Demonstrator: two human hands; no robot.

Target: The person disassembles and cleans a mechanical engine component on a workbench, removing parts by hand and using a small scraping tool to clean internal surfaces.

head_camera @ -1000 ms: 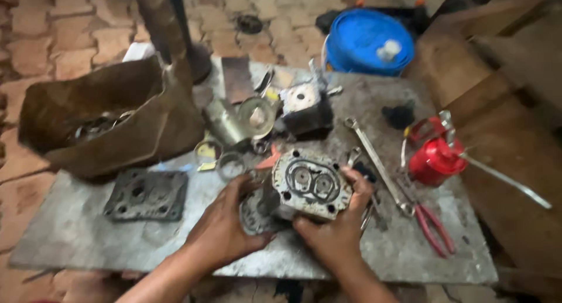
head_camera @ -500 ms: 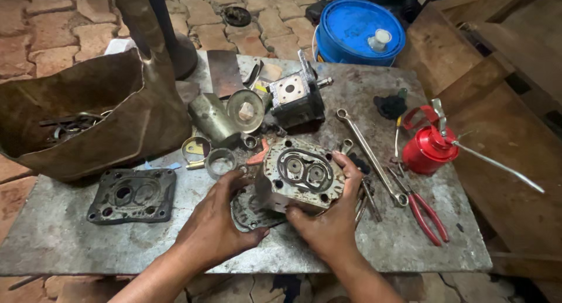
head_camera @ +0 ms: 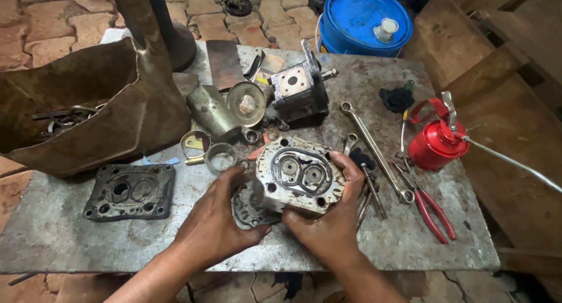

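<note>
Both my hands grip a grey metal gear pump housing (head_camera: pixel 297 174) near the front middle of the metal table (head_camera: pixel 410 244). Its open face points up and shows two round gear bores inside a figure-eight seal groove. My left hand (head_camera: pixel 219 218) clasps its left side and underside, over a dark flat plate (head_camera: pixel 246 206) lying beneath. My right hand (head_camera: pixel 333 215) wraps the right and near edge, fingers over the rim.
A dark cover plate (head_camera: pixel 130 190) lies at the left. A brown bag (head_camera: pixel 82 110) of parts sits far left. Another pump body (head_camera: pixel 298 89), rings, a long spanner (head_camera: pixel 374 148), red-handled pliers (head_camera: pixel 433 212) and a red oil can (head_camera: pixel 436 140) surround the work. A blue drum (head_camera: pixel 364 19) stands beyond.
The view has shifted slightly closer and lower. The housing has tipped so that its open face looks more upward, still held in both hands.
</note>
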